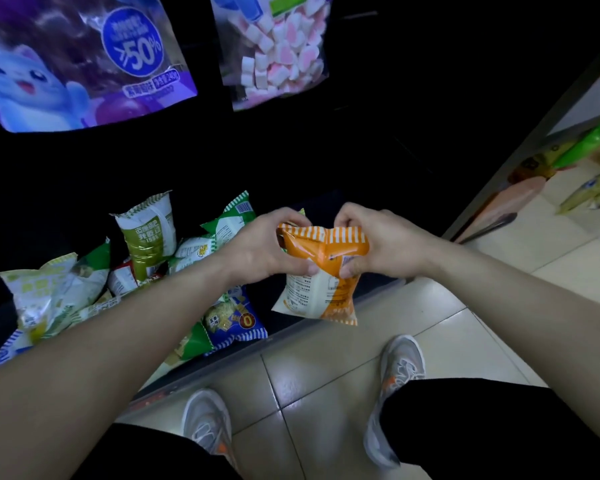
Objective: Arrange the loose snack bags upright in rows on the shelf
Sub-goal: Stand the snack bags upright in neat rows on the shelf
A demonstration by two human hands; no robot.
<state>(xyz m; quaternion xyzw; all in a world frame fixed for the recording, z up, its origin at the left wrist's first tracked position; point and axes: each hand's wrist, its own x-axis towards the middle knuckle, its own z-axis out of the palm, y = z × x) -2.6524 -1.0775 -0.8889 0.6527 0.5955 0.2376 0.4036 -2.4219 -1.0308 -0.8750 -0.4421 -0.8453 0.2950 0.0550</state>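
Both hands (321, 242) grip one orange-and-white striped snack bag (321, 282).

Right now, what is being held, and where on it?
The orange snack bag, gripped at its upper part by both the left hand and right hand.

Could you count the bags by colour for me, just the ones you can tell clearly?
Orange bag: 1
Blue bag marked 0: 1
Olive bag, upright: 1
Purple bag, up top: 1
Clear marshmallow bag, up top: 1
Total: 5; the heap's other bags overlap too much.
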